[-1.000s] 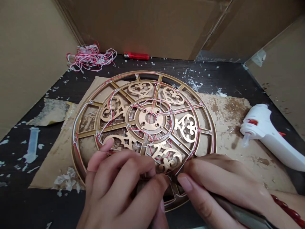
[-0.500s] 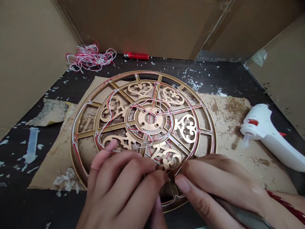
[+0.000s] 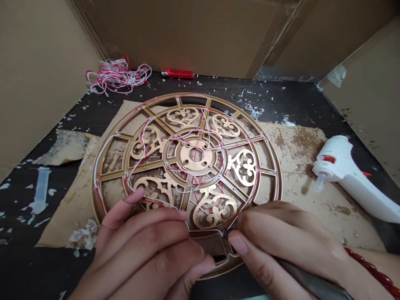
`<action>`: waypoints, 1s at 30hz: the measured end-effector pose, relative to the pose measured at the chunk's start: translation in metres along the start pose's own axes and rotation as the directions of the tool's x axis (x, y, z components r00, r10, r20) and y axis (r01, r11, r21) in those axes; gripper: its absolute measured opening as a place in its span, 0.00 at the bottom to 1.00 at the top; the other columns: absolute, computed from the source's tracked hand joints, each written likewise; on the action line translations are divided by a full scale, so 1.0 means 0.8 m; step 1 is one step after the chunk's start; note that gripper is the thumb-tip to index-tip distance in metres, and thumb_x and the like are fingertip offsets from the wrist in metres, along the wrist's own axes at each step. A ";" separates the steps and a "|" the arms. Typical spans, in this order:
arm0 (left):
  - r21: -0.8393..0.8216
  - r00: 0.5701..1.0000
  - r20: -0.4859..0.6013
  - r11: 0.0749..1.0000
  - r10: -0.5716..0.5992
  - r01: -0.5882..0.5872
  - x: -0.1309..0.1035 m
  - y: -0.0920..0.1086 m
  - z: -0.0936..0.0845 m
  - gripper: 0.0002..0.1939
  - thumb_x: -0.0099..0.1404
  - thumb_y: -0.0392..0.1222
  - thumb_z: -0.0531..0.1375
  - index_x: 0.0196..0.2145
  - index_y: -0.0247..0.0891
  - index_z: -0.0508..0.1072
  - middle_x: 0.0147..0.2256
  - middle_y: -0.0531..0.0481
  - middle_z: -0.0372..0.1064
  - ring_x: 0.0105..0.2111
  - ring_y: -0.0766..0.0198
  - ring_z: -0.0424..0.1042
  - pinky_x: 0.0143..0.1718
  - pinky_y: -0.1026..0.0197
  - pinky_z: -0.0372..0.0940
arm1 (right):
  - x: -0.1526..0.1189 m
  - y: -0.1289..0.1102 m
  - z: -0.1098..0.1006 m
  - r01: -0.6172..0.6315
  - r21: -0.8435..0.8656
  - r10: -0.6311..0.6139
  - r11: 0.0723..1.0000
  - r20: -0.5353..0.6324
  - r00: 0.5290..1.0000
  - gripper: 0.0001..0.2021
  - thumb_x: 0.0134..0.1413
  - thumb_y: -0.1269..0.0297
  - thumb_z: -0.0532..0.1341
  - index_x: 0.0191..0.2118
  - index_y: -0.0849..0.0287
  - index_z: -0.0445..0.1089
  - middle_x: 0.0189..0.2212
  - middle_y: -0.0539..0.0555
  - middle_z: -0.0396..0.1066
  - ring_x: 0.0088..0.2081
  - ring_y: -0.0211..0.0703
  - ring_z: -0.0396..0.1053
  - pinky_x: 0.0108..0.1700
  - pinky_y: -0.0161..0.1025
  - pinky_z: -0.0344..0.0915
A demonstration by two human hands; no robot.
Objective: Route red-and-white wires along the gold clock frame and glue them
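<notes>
A round gold-coloured metal frame point(image 3: 278, 179) with spokes and scroll ornaments point(image 3: 215, 206) lies flat. Thin red and white wires point(image 3: 145, 143) run along its rings and spokes. My left hand point(image 3: 150, 254) lies over the front left rim, thumb and forefinger together near the outer ring; whatever is between them is hidden. My right hand point(image 3: 281, 241) is closed on a slim dark-handled tool point(image 3: 312, 277) that passes under the palm. The fingertips of that hand are at the wires by the front right spoke and hide the tool's tip.
A white glue gun point(image 3: 350, 175) lies at the right on stained cardboard point(image 3: 300, 146). At the back are a tangle of red and white wire point(image 3: 120, 77) and a red lighter point(image 3: 178, 73). A clear strip point(image 3: 41, 189) lies left. Cardboard walls point(image 3: 181, 33) surround the dark table.
My left hand has drawn back left and toward me, uncovering the front scroll ornament and the wire near it. My right hand stays almost in place with the tool.
</notes>
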State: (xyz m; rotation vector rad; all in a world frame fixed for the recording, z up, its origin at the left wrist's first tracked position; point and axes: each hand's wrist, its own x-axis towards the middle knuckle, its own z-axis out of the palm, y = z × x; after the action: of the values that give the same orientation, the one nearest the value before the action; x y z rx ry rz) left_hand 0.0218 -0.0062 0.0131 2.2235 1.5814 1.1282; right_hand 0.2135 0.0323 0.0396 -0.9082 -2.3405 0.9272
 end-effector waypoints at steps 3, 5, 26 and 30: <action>-0.006 0.999 -0.007 0.999 -0.046 0.046 -0.006 -0.002 0.000 0.06 0.63 0.44 0.58 0.31 0.56 0.74 0.31 0.69 0.73 0.36 0.72 0.72 0.60 0.58 0.55 | -0.003 -0.001 -0.001 -0.001 0.029 0.003 1.000 -0.058 0.998 0.15 0.64 0.73 0.47 0.24 0.56 0.53 0.17 0.45 0.56 0.16 0.30 0.55 0.16 0.32 0.51; -0.041 0.996 -0.017 0.995 -0.091 0.090 -0.008 0.001 0.001 0.08 0.63 0.42 0.56 0.30 0.54 0.74 0.31 0.68 0.73 0.36 0.72 0.72 0.59 0.57 0.56 | -0.004 -0.002 -0.003 -0.022 0.017 0.022 1.000 -0.050 0.998 0.15 0.64 0.73 0.47 0.24 0.57 0.52 0.17 0.45 0.56 0.17 0.29 0.56 0.17 0.32 0.51; -0.016 0.996 -0.024 0.996 0.082 -0.082 -0.001 0.006 0.001 0.17 0.64 0.36 0.53 0.46 0.56 0.72 0.34 0.63 0.73 0.42 0.69 0.69 0.61 0.55 0.55 | -0.002 -0.004 -0.001 -0.245 0.241 0.232 0.939 0.081 0.969 0.06 0.61 0.72 0.49 0.40 0.59 0.60 0.25 0.47 0.70 0.24 0.32 0.68 0.25 0.28 0.65; 0.010 0.990 -0.022 0.990 0.139 -0.139 -0.003 0.000 0.001 0.15 0.63 0.38 0.55 0.45 0.53 0.73 0.34 0.62 0.74 0.42 0.68 0.71 0.61 0.52 0.56 | -0.005 -0.002 0.003 -0.183 0.190 0.181 0.965 0.031 0.983 0.07 0.61 0.74 0.48 0.38 0.58 0.61 0.25 0.47 0.69 0.23 0.30 0.67 0.24 0.26 0.64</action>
State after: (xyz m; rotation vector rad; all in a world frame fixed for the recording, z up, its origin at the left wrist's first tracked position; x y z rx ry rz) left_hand 0.0222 -0.0079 0.0113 2.3667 1.4616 1.1880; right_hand 0.2143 0.0273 0.0386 -1.0518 -2.1590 1.2130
